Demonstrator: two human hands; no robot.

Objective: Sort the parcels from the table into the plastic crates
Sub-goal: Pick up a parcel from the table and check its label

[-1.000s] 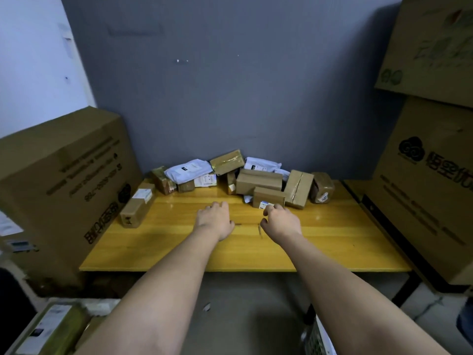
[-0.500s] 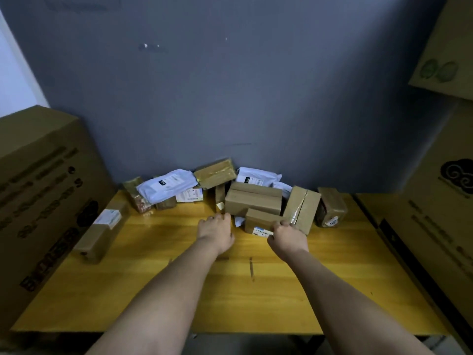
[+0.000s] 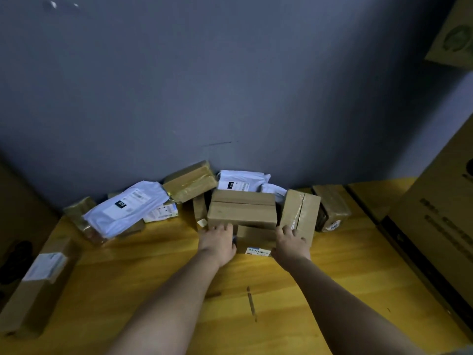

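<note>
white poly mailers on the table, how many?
3: one left of the pile, one at the back against the wall, one partly hidden behind the big box. More may be buried.

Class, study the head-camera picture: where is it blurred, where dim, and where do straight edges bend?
Head view: the long brown box with the white label at lower left is smeared; the grey wall darkens toward its left side; the yellow wooden table edges bow, wide-angle style.

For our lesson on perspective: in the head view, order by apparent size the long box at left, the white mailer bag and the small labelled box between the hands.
1. long box, though nearness inflates it
2. white mailer bag
3. small labelled box, partly hidden
</note>
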